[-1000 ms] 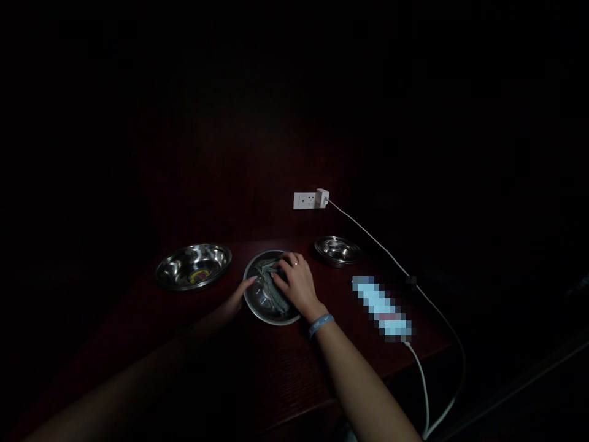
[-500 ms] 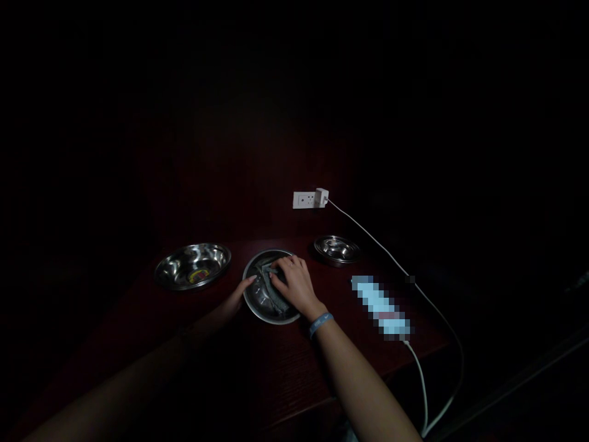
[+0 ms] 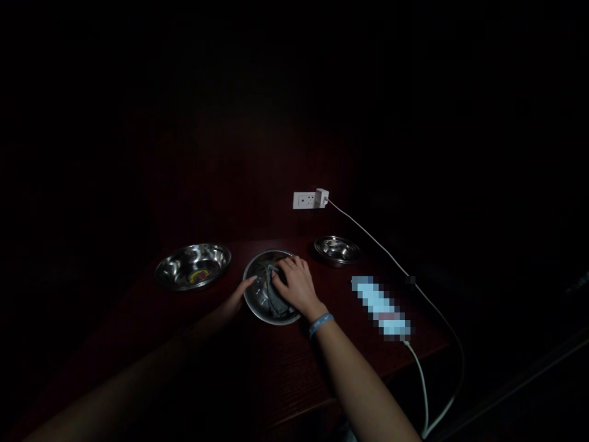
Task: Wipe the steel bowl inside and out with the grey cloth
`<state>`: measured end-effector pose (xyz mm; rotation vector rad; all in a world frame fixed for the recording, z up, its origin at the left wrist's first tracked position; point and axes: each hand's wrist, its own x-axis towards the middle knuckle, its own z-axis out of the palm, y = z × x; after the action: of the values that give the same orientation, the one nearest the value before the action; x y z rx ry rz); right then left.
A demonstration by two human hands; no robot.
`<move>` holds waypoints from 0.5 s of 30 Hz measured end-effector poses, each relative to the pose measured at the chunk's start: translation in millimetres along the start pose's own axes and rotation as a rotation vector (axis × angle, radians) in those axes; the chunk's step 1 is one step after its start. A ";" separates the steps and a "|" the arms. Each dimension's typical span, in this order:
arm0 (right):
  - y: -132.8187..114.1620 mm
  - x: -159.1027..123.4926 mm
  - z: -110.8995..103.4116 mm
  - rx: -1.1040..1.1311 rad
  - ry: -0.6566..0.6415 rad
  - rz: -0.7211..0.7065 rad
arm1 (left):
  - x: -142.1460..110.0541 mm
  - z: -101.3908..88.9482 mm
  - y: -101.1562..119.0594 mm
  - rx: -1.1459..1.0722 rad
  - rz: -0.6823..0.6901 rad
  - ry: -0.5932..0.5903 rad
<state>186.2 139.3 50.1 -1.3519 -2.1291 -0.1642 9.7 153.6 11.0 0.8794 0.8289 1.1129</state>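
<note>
A round metal bowl [image 3: 257,309] stands on the dark red table, with a greyish cloth [image 3: 277,302] bunched inside it. My left hand [image 3: 237,296] grips the bowl's left rim, its thumb over the edge and the other fingers hidden below. Over the right half of the bowl, my right hand [image 3: 297,283] presses the cloth with bent fingers closed on it. That hand wears a ring, and a blue wristband [image 3: 321,325] circles the wrist. Part of the cloth lies out of sight beneath the right palm.
A wider metal bowl [image 3: 175,267] with a yellow label sits to the left. Behind on the right is a smaller metal bowl [image 3: 337,250]. A blurred-out lit phone [image 3: 381,308] lies at the right, its white cable [image 3: 421,374] hanging off the table. A charger [image 3: 321,196] is in the wall socket [image 3: 304,200].
The cloth has shifted and bunched toward the right inside the bowl under my right hand, baring more of the bottom. My left hand stays at the rim.
</note>
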 end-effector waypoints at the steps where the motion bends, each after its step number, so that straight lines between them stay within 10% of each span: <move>1: -0.3 -0.2 0.4 0.004 0.004 0.000 | -0.4 1.1 0.7 0.000 -0.008 0.006; 15: 3.0 -0.3 5.5 -0.074 -0.015 0.079 | -3.5 6.0 2.4 -0.015 -0.034 -0.042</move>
<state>186.6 142.7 44.9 -1.4820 -2.0968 -0.2031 13.3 149.8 16.1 0.8702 0.7969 1.0660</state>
